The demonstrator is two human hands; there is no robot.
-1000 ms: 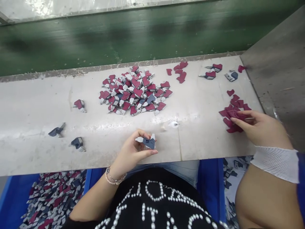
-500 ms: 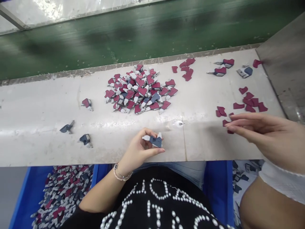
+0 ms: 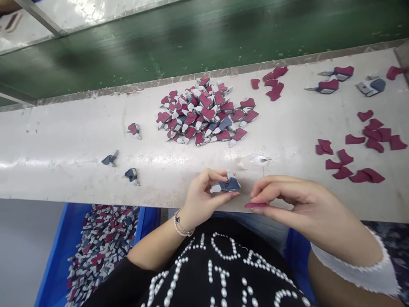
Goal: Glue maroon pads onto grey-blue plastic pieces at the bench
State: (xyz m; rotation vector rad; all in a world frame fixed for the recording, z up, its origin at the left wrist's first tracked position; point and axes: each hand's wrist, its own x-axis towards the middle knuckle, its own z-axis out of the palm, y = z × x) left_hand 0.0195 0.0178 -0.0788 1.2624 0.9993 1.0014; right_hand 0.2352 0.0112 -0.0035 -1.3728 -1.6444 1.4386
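Observation:
Near the bench's front edge, my left hand (image 3: 204,194) is closed on a small blue-and-grey plastic part (image 3: 230,185), its blue face turned up and light prongs sticking out. To its right, my right hand (image 3: 287,198) pinches a thin dark-red plastic piece (image 3: 255,205) between thumb and fingers, seen edge-on. A short gap separates the red piece from the blue-and-grey part. Loose dark-red pieces (image 3: 367,175) lie beyond my right hand. A small clear-and-white bottle with a thin metal tip (image 3: 255,160) lies just behind my hands.
A heap of red-topped grey parts (image 3: 207,113) covers the bench's middle back. Single parts (image 3: 131,175) lie at left, and a few more (image 3: 372,86) at far right. A blue bin (image 3: 51,256) full of parts stands below left. A green belt (image 3: 191,38) runs behind the bench.
My right hand has moved left from the loose red pieces with one red piece in its pinch, close to my left hand. My left hand still holds the blue-and-grey part. The view has shifted.

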